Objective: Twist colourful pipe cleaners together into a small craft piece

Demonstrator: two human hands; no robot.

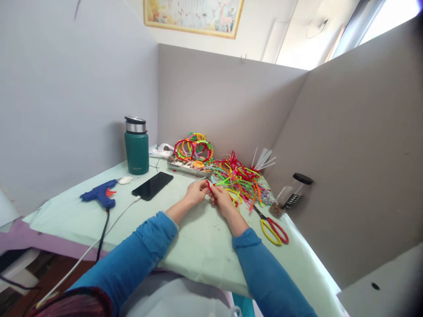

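Observation:
A short red pipe cleaner [208,185] is pinched between both hands, low over the middle of the table. My left hand [197,192] is closed on its left end. My right hand [220,197] has thumb and fingers closed on it from the other side; part of it is hidden behind the fingers. Just beyond my right hand lies a tangled heap of coloured pipe cleaners [243,178] in red, green, yellow and orange. Scissors [272,226] with one yellow and one red handle rest to the right of that hand.
Behind my hands, a metal tray [188,168] carries coloured pipe-cleaner rings [193,149]. To the left are a green bottle [137,147], a black phone [152,186] and a blue glue gun [101,193] with its cord. White sticks [263,158] and a clear jar [292,193] stand right.

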